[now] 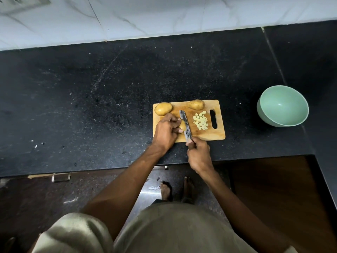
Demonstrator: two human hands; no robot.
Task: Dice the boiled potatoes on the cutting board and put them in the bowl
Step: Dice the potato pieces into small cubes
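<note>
A wooden board (198,134) lies on the black counter (91,106), and both hands work over its near left part. The left hand (166,130) rests on the board with its fingers curled around a potato piece (182,125), which shows only a little between the fingers and the knife. The right hand (197,152) is at the near edge of the board and grips the handle of the knife (185,126); the handle itself is hidden in the fist. The blade points away from the person and lies just beside the held piece, touching it or almost touching; I cannot tell which. To the right of the blade, a small heap of pale cubes (200,120) sits on the board, near the handle slot (213,119). Two whole potatoes are at the far edge of the board: one at the left corner (163,108), just above the left hand, and one more to the right (196,104). The green bowl (282,108) stands on the counter well apart from the board, on its right side, and no cubes are visible in it.
</note>
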